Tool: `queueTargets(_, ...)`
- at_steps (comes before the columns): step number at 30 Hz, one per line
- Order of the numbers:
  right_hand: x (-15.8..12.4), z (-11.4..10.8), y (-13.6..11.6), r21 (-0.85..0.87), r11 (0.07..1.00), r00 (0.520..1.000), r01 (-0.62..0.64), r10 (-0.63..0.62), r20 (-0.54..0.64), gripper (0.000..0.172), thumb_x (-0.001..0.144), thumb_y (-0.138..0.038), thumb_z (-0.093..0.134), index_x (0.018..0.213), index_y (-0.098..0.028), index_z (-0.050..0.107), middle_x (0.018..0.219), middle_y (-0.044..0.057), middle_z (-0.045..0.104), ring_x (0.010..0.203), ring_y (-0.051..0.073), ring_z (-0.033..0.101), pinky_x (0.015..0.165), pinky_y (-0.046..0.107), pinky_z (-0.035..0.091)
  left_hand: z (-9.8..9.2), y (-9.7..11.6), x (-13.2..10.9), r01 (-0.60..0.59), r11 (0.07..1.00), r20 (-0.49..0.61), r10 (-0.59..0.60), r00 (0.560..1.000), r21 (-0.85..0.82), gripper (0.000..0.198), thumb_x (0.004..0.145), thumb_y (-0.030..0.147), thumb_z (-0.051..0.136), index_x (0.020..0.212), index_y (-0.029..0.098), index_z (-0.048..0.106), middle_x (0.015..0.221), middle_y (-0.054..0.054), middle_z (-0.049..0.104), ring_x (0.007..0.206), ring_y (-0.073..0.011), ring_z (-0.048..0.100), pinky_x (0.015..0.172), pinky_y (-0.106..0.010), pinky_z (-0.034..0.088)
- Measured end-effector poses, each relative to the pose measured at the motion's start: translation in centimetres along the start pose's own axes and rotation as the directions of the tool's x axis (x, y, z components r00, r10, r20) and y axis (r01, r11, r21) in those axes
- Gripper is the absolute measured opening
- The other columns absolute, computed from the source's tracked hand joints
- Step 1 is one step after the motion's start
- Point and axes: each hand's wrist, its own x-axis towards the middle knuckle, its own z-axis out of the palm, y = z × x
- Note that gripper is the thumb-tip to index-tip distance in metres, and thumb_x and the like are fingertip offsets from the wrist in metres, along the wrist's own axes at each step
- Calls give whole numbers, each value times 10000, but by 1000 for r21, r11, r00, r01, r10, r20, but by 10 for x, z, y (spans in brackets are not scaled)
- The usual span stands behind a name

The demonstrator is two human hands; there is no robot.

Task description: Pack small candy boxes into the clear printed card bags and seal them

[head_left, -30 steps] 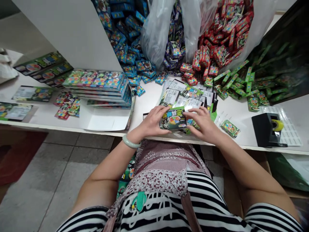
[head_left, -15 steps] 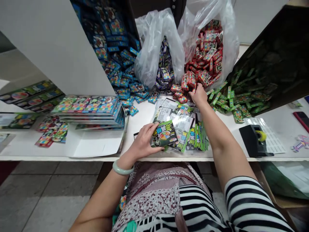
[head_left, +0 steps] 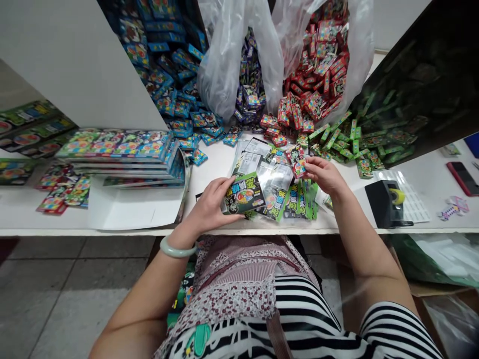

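Note:
My left hand [head_left: 215,203] is closed on the left side of a green and black printed packet [head_left: 245,194], thumb along its lower edge. Above the bench, my right hand [head_left: 325,173] pinches a small red candy box [head_left: 297,160] between thumb and fingers. Under both lie several overlapping clear plastic bags [head_left: 275,177] with green and black printing. Beyond my right hand is a heap of red candy boxes [head_left: 314,80] spilling from a clear plastic bag. Green candy boxes [head_left: 344,139] lie to its right, purple ones [head_left: 250,97] and blue ones [head_left: 183,107] to the left.
A stack of printed cartons [head_left: 119,147] rests in a white open tray [head_left: 127,212] at left, beside a tall white panel [head_left: 86,65]. At right are a black tape dispenser [head_left: 385,202], a red phone [head_left: 463,178] and a dark box [head_left: 422,89]. The bench's front edge [head_left: 262,230] runs near my body.
My right hand has drawn back from the red heap towards me, bringing a red candy box over the plastic bags. My left hand keeps its hold on the packet. The view has shifted slightly.

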Motion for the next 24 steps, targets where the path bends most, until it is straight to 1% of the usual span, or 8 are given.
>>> queueTargets(3,-11,2,4,-92,995,998,37,-32,52,391,600,-463,858,879,-221,728,832,-2,713,643,116,601,592,271,519,-1,2,-3,3,1000,18,-3,1000,5,985,777,583,758,1561,227,279,1355,-159,503,1258,-344,524,1085,-529,483)
queueTargets(9,-16,-1,7,-297,936,973,191,-141,182,328,743,-456,732,979,-228,732,910,26,726,750,179,645,704,359,556,-1,1,-8,23,1000,17,-23,1000,0,996,767,632,746,1551,207,304,1359,-173,498,1265,-350,519,1090,-546,476)
queueTargets(12,-12,-3,6,-529,780,935,334,-205,289,286,843,-382,600,1021,-223,757,945,55,714,842,213,655,817,416,547,1,1,-8,36,999,28,-36,999,-8,995,764,644,740,1550,216,306,1356,-166,498,1266,-351,516,1092,-552,473)
queueTargets(14,-7,-1,6,-612,651,882,448,-210,422,287,869,-305,545,1036,-227,764,985,72,711,928,234,658,910,449,521,3,1,-7,40,999,46,-39,998,-18,995,764,647,736,1552,221,302,1365,-162,493,1274,-353,510,1099,-556,466)
queueTargets(16,-3,4,6,-670,530,850,519,-239,469,309,878,-249,524,1093,-238,746,1066,88,717,1020,263,642,981,491,482,5,2,-6,44,999,59,-42,997,-28,1002,758,649,738,1551,214,306,1373,-167,486,1282,-358,503,1104,-561,462)
queueTargets(18,-5,10,8,-759,415,859,502,-338,384,332,894,-236,524,1173,-235,704,1191,109,701,1134,299,595,1040,528,427,6,2,-6,54,998,68,-52,996,-34,1010,749,648,746,1550,209,313,1377,-170,484,1286,-361,501,1107,-565,459)
queueTargets(20,-11,17,13,-845,352,880,402,-405,250,341,915,-285,537,1223,-205,659,1280,140,663,1211,331,544,1059,537,398,7,1,-7,71,997,71,-68,995,-44,1013,741,644,755,1547,211,319,1374,-167,491,1284,-360,505,1109,-565,457)
queueTargets(24,-25,27,29,-924,330,948,193,-304,89,519,829,-469,677,1236,-158,599,1276,198,624,1190,384,536,991,539,433,6,-1,-10,110,992,71,-105,992,-65,1005,725,631,771,1536,221,341,1371,-153,502,1277,-356,511,1112,-567,457)
